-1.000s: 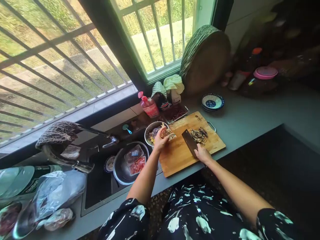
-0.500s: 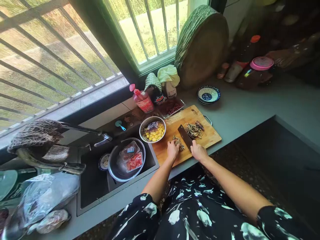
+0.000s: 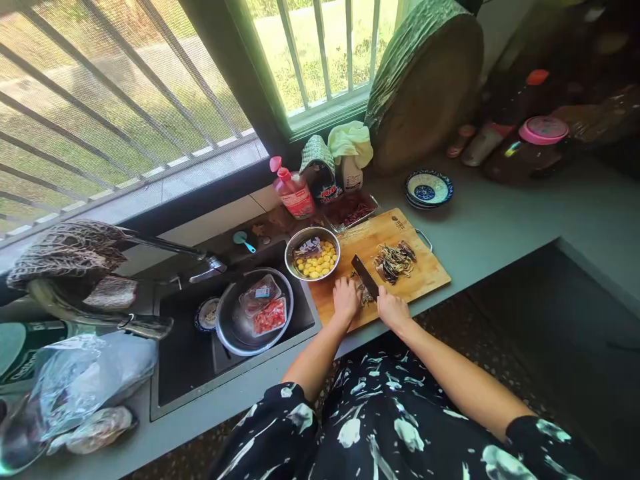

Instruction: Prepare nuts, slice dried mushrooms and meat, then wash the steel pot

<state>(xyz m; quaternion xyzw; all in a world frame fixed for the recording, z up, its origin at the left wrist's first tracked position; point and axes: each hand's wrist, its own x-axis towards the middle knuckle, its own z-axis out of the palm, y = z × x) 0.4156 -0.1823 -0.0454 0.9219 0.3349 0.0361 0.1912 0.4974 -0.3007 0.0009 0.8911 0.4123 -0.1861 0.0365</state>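
Note:
My right hand [image 3: 393,308] is closed around the handle of a cleaver [image 3: 365,276] with a broad dark blade. The blade is over the small heap of food at my left hand, apart from the bigger pile. My left hand [image 3: 346,297], fingers curled, holds down dark and pale strips [image 3: 367,293] that look like sliced mushrooms; the fingertips partly hide them. Both hands are over a wooden cutting board [image 3: 425,273]. To the right of the blade lies a larger pile of the sliced mushrooms [image 3: 394,261].
Left of the board stands a metal bowl [image 3: 338,252] with yellow balls in liquid. A basin [image 3: 227,340] with packaged meat [image 3: 270,316] sits in the sink [image 3: 175,380]. Behind are a tray [image 3: 375,204], a pink pump bottle [image 3: 296,197] and stacked small dishes [image 3: 443,193].
The cleaver has moved left, away from the larger pile and onto the small heap at my left hand. The whole view has shifted slightly.

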